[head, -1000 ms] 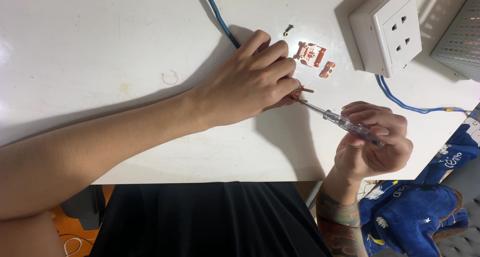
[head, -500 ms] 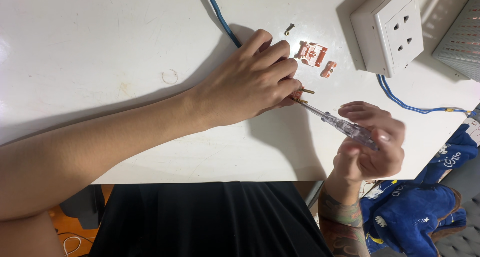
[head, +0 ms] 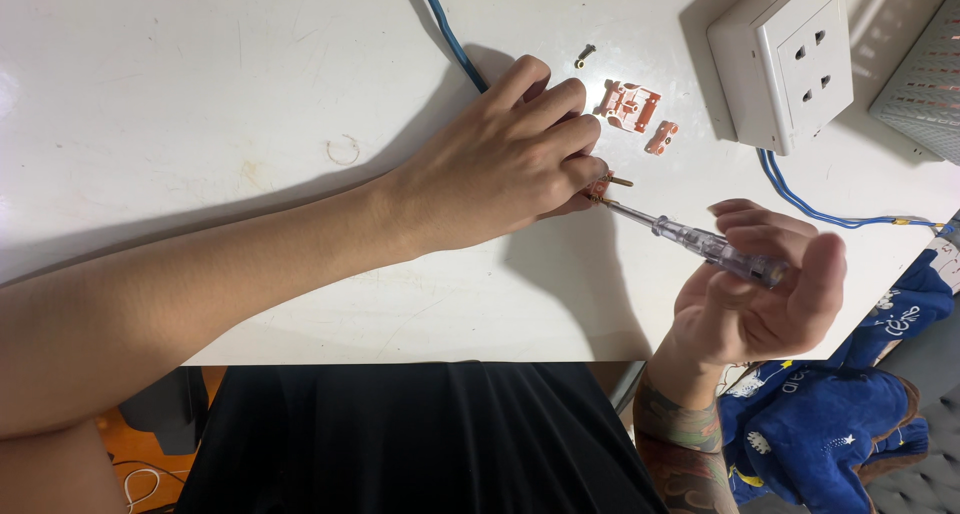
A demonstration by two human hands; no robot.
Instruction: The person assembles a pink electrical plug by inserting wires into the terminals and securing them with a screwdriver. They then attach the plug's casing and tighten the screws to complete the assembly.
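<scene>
My left hand (head: 510,159) rests on the white table (head: 200,94), its fingers closed over a small reddish part with a brass pin (head: 606,182) sticking out; most of the part is hidden. My right hand (head: 760,294) holds a clear-handled screwdriver (head: 700,242) between thumb and fingers, palm up near the table's front edge. The screwdriver's tip touches the small part at my left fingertips. A blue cable (head: 450,34) runs under my left hand.
Two small red plastic pieces (head: 630,106) and a dark screw (head: 585,54) lie beyond my left hand. A white wall socket (head: 785,59) with blue wires (head: 830,214) sits at the right. Blue cloth (head: 850,424) lies below the table edge.
My right hand's fingers have shifted around the screwdriver handle, opening more with the palm turned up. The left hand has stayed in place.
</scene>
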